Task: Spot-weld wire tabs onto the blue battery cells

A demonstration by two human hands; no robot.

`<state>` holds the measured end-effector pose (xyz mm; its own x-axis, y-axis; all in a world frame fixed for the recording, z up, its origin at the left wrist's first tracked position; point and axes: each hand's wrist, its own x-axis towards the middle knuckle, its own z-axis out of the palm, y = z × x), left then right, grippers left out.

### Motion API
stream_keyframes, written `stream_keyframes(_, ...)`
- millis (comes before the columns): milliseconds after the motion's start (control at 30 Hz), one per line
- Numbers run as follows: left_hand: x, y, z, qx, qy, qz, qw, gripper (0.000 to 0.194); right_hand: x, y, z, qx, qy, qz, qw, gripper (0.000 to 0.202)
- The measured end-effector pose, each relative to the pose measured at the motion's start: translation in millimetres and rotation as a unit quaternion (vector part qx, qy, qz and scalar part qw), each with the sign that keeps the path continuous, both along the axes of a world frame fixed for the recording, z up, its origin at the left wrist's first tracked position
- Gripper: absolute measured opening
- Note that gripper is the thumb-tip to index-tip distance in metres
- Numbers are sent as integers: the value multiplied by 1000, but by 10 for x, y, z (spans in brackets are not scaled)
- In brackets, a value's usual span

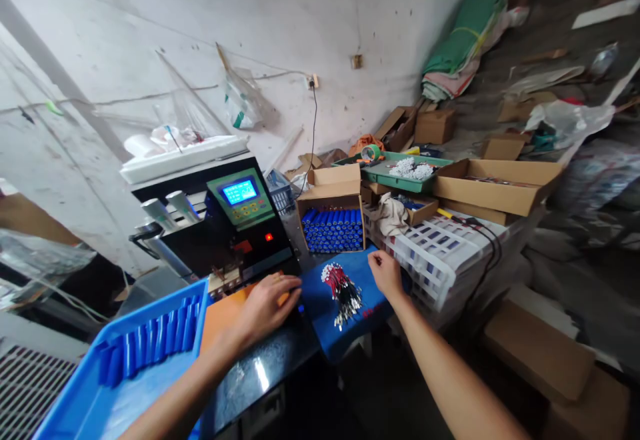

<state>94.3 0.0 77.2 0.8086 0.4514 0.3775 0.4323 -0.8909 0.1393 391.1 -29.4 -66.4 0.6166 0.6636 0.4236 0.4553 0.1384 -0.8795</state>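
Observation:
My left hand (270, 303) is over the orange sheet (220, 320) in front of the black machine (240, 207), its fingers bent and pointing right; whatever may be under them is hidden. My right hand (385, 272) is curled closed above the right edge of the blue mat (320, 333); no object can be made out in it. Between the hands, a bundle of red and black wires (343, 290) with white ends lies on the mat. An open cardboard box (333, 183) behind it holds many blue cylinders (333, 230).
A blue tray (155, 393) with a row of blue cylinders (150, 340) stands at the left. At the right are a white plastic crate (425, 267), a green tray (390, 179) with white parts, and an open cardboard box (500, 187).

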Motion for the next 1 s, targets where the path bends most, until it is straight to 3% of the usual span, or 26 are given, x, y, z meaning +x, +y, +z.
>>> stream_keyframes(167, -829, -252, -138, -48, -51, 20, 997, 21, -14, -2, 30, -82, -106, -1, 991, 25)
stream_keyframes(300, -1142, -315, -374, -79, -56, 32, 995, 22, -84, 36, 148, -197, -135, -8, 971, 21)
stream_keyframes(433, -1183, -342, -524, -47, -32, 20, 998, 25, -223, 156, 272, -221, -143, 51, 963, 19)
stream_keyframes(533, -1164, -334, -567, -14, -12, 14, 1000, 30, -348, 272, 339, -280, -173, 79, 941, 24)
stream_keyframes(633, -1160, -328, -583, 0, 11, 18, 1000, 35, -459, 388, 390, -321, -190, 76, 925, 26)
stream_keyframes(767, -1160, -327, -588, -5, 36, 28, 999, 38, -562, 535, 430, -340, -198, 63, 917, 15)
stream_keyframes(1000, -1151, -330, -588, -28, 35, 41, 998, 42, -580, 692, 381, -359, -195, 52, 911, 13)
